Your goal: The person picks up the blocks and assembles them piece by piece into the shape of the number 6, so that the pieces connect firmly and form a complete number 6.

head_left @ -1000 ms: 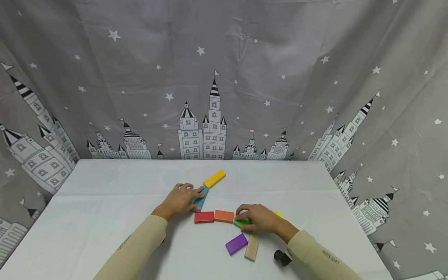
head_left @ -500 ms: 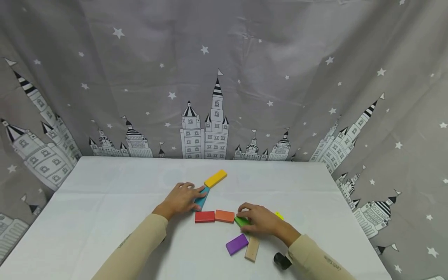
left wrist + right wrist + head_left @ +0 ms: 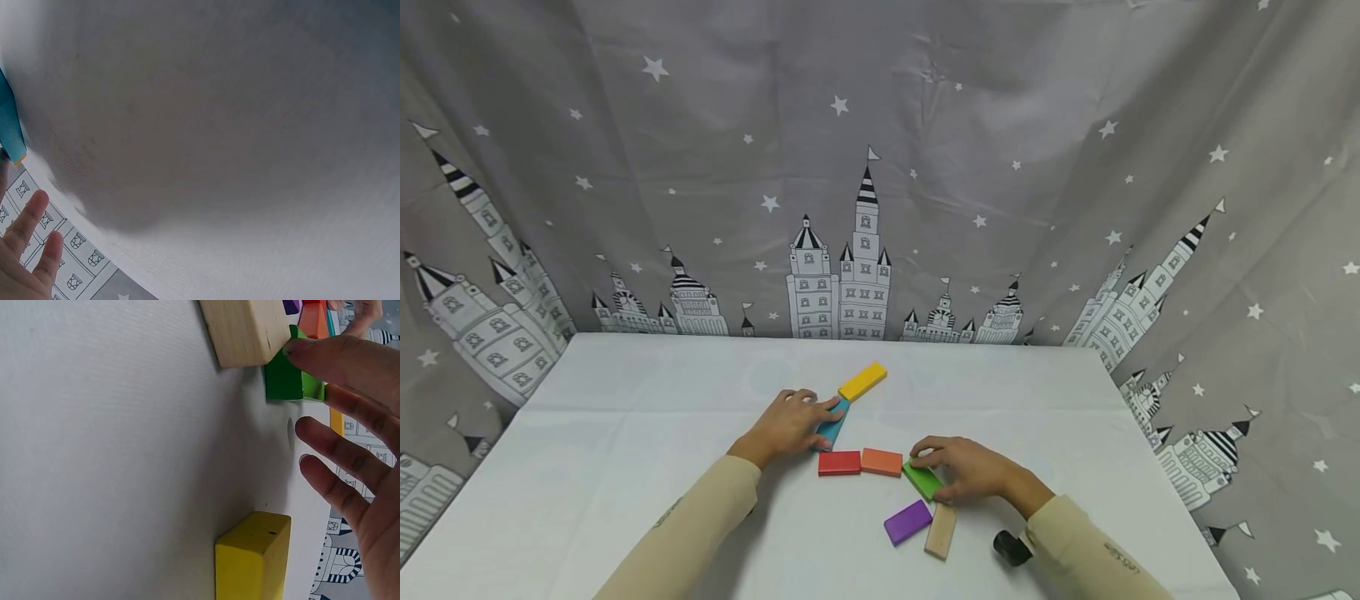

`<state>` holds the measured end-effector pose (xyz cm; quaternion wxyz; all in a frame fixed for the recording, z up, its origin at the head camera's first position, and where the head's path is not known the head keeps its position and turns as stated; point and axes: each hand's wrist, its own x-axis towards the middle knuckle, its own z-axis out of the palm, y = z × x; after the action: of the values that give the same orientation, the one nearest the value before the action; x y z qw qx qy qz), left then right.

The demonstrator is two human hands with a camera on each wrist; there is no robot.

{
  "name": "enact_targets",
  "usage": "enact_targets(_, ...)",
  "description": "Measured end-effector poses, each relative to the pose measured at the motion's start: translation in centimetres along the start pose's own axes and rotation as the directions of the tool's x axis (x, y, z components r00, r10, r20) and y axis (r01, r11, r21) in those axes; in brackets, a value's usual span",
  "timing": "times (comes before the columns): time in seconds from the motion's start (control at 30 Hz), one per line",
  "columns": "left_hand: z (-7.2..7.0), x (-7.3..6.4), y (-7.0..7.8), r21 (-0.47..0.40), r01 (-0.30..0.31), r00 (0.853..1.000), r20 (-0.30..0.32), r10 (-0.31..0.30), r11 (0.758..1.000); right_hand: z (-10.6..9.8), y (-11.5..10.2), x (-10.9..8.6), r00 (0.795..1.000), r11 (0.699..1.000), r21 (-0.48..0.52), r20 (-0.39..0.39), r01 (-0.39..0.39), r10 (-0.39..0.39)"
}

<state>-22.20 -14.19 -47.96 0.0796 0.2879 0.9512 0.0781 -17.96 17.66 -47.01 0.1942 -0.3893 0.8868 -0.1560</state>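
My left hand (image 3: 784, 427) pinches a blue block (image 3: 832, 428) between thumb and index finger. The blue block's far end meets an amber-yellow block (image 3: 862, 381); a red block (image 3: 839, 463) lies just below its near end. An orange block (image 3: 882, 462) continues the line rightward from the red one. At its right end lies a tilted green block (image 3: 922, 481), its two ends held by the thumb and index finger of my right hand (image 3: 976, 470). In the right wrist view the other fingers (image 3: 337, 444) hang free. Only the blue block's edge shows in the left wrist view.
A plain wooden block (image 3: 940, 532) lies below the green one, with a purple block (image 3: 907, 522) to its left. Another yellow block (image 3: 250, 559) shows in the right wrist view, hidden in the head view. A grey castle-print curtain (image 3: 970, 108) hangs behind the white table (image 3: 640, 450).
My right hand has shifted slightly right, uncovering more of the green block and hiding the yellow block behind it. The left hand and the other blocks hold their places.
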Motion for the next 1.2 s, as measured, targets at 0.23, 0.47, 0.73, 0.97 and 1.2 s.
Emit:
enact_targets(0.23,0.02,0.11,0.04,0.006,0.000,1.000,0.002,0.000,1.000,0.10,-0.15,0.00,1.000,1.000,-0.004,-0.019,-0.003,0.002)
enact_targets(0.47,0.00,0.23,0.00,0.006,-0.004,1.000,0.003,0.004,1.000,0.28,-0.20,-0.05,0.999,1.000,-0.007,-0.041,-0.001,0.001)
enact_targets(0.73,0.02,0.26,-0.03,0.011,-0.003,1.000,0.004,0.003,1.000,0.59,-0.07,-0.14,0.998,1.000,0.014,-0.063,-0.010,0.011)
enact_targets(0.97,0.15,0.28,-0.10,0.022,-0.004,1.000,-0.002,0.004,1.000,0.77,-0.03,-0.21,0.997,1.000,0.020,-0.077,0.003,-0.002)
enact_targets(1.2,0.25,0.21,-0.07,0.020,0.008,1.000,0.001,-0.008,1.000,0.74,-0.23,-0.25,0.997,1.000,0.020,-0.072,-0.007,0.009)
